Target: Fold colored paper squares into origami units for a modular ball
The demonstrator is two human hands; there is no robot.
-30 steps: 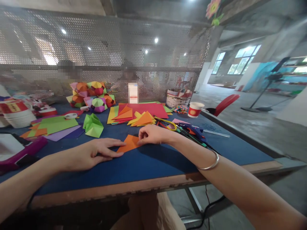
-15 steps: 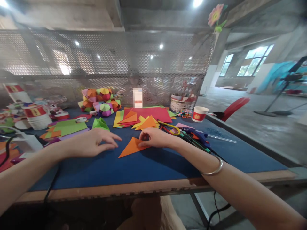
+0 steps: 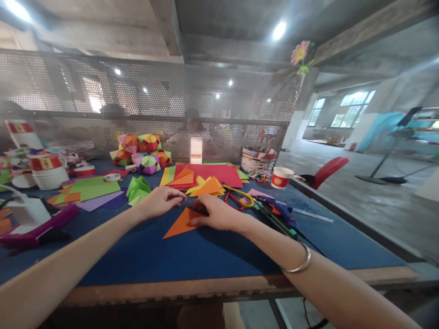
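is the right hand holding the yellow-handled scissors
No, the right hand presses on the orange paper triangle, while the yellow-handled scissors lie on the blue table beyond it.

paper triangle on the table, with a hand on each side

the paper triangle [image 3: 180, 223] lies flat on the table [image 3: 206, 256], near the front edge. the right hand [image 3: 216, 214] rests on its right end. the left hand [image 3: 159, 201] is just behind it, to the left. behind the hands lies a pile of paper sheets [image 3: 212, 173]. the scissors [image 3: 236, 197] and the glue gun [image 3: 277, 211] lie to the right. the paper cup [image 3: 281, 177] stands behind them, and the basket [image 3: 258, 159] behind that. the paper balls [image 3: 140, 148] sit at the back left, against the mesh wall [image 3: 154, 105].
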